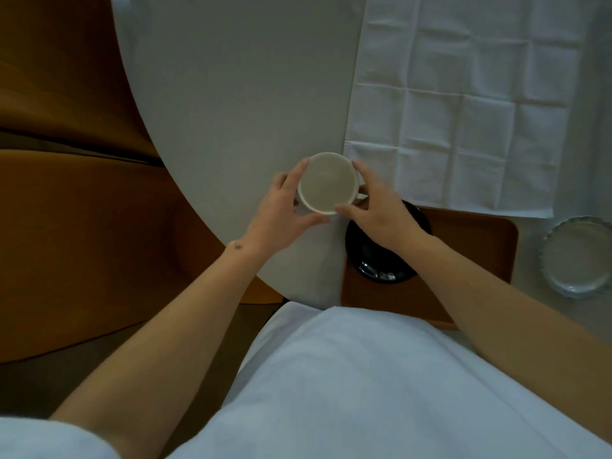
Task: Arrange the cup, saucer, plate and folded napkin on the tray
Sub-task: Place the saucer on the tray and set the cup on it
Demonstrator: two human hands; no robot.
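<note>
Both hands hold the white cup [326, 183] between them: left hand [281, 213] fingers curled on one side, right hand [377, 210] fingers on the other, above the table edge. The dark saucer [381, 263] on the tray [480, 246] lies under the right hand's fingers. I think a loose grip could let the cup tip or strike the saucer.

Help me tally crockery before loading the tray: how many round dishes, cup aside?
2: a black saucer on the tray under the right hand; a scalloped plate on the table, right of the tray.
</note>
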